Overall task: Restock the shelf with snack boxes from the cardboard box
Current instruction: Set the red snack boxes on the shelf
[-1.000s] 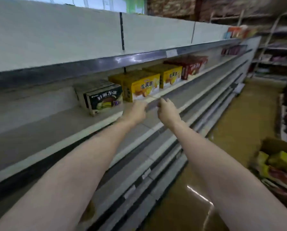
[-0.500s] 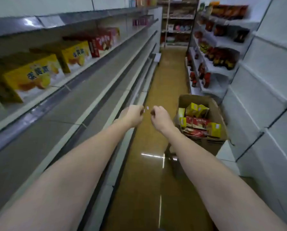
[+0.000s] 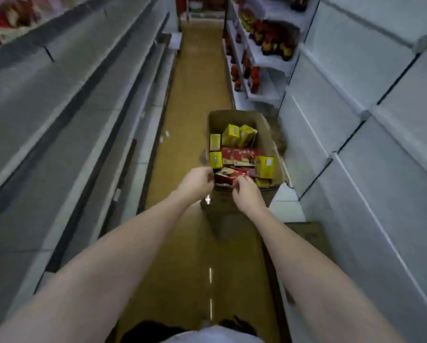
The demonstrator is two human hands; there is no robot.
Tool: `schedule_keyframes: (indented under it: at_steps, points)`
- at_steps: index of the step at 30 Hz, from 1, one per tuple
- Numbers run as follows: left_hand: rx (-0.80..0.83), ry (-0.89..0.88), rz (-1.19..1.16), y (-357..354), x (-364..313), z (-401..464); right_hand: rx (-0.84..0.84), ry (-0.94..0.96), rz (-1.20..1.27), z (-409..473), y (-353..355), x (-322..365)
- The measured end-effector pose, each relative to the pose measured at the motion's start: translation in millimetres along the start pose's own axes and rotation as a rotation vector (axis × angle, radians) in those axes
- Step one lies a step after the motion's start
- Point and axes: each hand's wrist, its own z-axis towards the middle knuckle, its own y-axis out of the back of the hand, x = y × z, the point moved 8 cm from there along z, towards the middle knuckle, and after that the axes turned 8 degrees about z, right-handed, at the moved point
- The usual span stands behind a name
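Both hands are over the near edge of the cardboard box point(image 3: 267, 134) on the floor, left hand point(image 3: 197, 183) curled loosely with nothing in it, right hand point(image 3: 246, 194) right at a red snack box point(image 3: 232, 175), but I can't tell if it's gripping yet. The yellow boxes point(image 3: 264, 166) sit tilted in a loose jumble, so yanking the red one could topple them, or drag a neighbour out onto the floor.

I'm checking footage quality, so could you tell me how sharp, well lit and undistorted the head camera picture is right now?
Head view: dim overall, with motion blur softening the left shelves and the print on the snack boxes; wide-angle distortion bows the shelf lines; small bright glints sit on the glossy floor; both hands read clearly enough, their fingers slightly smeared.
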Motion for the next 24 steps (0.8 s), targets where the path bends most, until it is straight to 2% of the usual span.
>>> schedule_keyframes:
  at_steps: [10,15,19,24]
  points:
    - [0.155,-0.051,-0.01,-80,-28,100,-0.027,-0.183,-0.022,73,-5,-88]
    - [0.223,-0.015,-0.082,-114,-21,172,-0.061,-0.279,-0.029,129,-6,-113]
    - [0.25,0.113,-0.172,-126,-7,220,0.036,-0.314,-0.091,166,-21,-119]
    - [0.352,0.112,-0.18,-154,14,263,0.111,-0.35,-0.126,210,-39,-131]
